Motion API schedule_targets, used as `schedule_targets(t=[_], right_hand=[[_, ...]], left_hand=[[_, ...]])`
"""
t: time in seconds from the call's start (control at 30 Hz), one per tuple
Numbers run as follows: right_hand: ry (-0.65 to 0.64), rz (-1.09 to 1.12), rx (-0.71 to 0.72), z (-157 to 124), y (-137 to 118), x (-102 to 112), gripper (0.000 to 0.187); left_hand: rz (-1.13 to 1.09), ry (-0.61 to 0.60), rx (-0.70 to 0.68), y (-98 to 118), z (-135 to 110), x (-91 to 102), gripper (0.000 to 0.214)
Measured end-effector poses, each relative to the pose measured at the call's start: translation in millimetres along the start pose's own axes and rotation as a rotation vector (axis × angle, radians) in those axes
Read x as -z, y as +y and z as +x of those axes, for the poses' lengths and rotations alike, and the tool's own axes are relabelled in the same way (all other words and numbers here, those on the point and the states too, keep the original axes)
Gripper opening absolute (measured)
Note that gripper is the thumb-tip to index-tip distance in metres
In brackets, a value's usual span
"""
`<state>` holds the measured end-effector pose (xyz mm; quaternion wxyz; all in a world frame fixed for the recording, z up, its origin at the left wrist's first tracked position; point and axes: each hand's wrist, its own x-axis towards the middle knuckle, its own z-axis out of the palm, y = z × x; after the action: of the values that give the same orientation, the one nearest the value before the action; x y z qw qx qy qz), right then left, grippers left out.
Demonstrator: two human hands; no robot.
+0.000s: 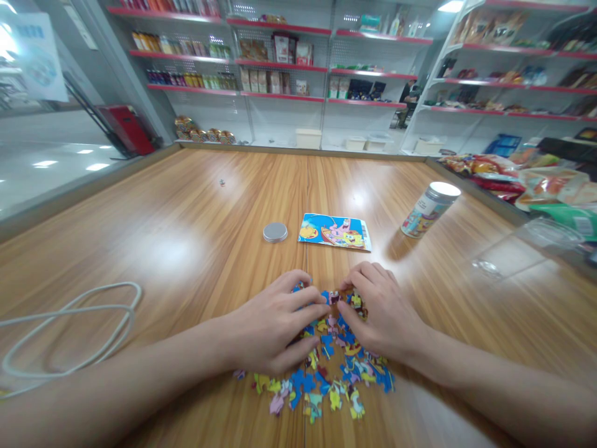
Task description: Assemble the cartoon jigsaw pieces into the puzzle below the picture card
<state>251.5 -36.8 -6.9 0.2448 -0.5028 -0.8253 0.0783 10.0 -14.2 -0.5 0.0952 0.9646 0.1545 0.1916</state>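
Note:
Loose jigsaw puzzle pieces (pixel 328 348) in blue, yellow and pink lie in a pile on the wooden table (pixel 186 261), several of them overlapping. Over the left side of the pile rests my left hand (pixel 282 320), palm down, fingers stretched and apart; it covers some pieces. My right hand (pixel 380 311) is curved at the pile's right side, thumb and index finger apart, with pieces showing between them. Neither hand has a visible grip on a piece. Beyond them lies a picture card (pixel 334 231) with cartoon figures. A round metal lid (pixel 275 232) sits left of it.
A printed canister (pixel 429 210) stands at the right, near a clear plastic box (pixel 517 252). A white cable (pixel 112 305) loops on the left. One small piece (pixel 222 183) lies far off. Snack bags (pixel 499 177) line the right edge; stocked shelves (pixel 280 63) stand behind.

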Motion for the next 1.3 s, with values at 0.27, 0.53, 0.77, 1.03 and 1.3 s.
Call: schedule_targets(t=[0.27,0.53,0.77,1.03,1.3], right_hand=[[-0.009,0.054,0.002,1.6,3.4,-4.0,0.009],[-0.008,0.095,-0.025,3.3,4.6,-3.9,0.011],[-0.014,0.083,-0.009,1.5,4.1,-4.4,0.010],[-0.013,0.068,0.023,-0.9,4.8,-5.5,0.017],[0.001,0.098,0.050,0.0,4.6,-3.8,0.015]], left_hand=[[0.006,0.001,0.002,-0.3,0.3,0.1,0.034],[0.007,-0.006,0.002,-1.3,-0.6,-1.1,0.035],[0.008,0.022,0.011,-1.1,-0.3,-0.8,0.033],[0.001,-0.013,0.049,-1.5,0.7,0.2,0.037],[0.035,0.040,0.233,-3.7,-0.7,1.2,0.036]])
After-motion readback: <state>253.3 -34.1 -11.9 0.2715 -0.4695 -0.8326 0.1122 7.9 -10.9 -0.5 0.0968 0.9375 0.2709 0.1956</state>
